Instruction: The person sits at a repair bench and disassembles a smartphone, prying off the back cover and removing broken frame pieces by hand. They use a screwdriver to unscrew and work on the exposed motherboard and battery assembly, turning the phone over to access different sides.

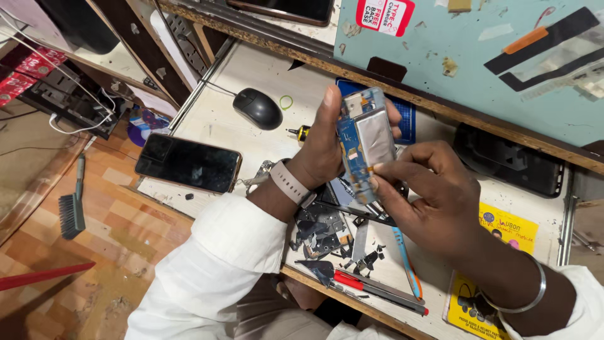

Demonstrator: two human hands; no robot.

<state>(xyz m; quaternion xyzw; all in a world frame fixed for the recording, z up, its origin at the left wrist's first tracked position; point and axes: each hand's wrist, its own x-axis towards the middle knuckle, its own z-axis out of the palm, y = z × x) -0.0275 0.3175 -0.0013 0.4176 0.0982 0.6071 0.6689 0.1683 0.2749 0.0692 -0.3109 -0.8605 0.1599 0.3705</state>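
My left hand (pixel 324 148) holds an opened phone body (pixel 365 141) upright above the bench, its blue circuit board and silver battery facing me. My right hand (pixel 428 195) pinches the lower edge of that phone with thumb and forefinger. A pale watch strap sits on my left wrist, and a metal bangle on my right wrist. Below the hands lie loose dark phone parts (pixel 327 233).
On the white bench (pixel 220 119) lie a dark phone (pixel 187 162), a black mouse (pixel 257 108), a red-handled tool (pixel 377 289), blue tweezers (pixel 406 261) and a yellow packet (pixel 497 264). A black case (pixel 513 164) rests at the back. A brush (pixel 72 208) lies on the floor.
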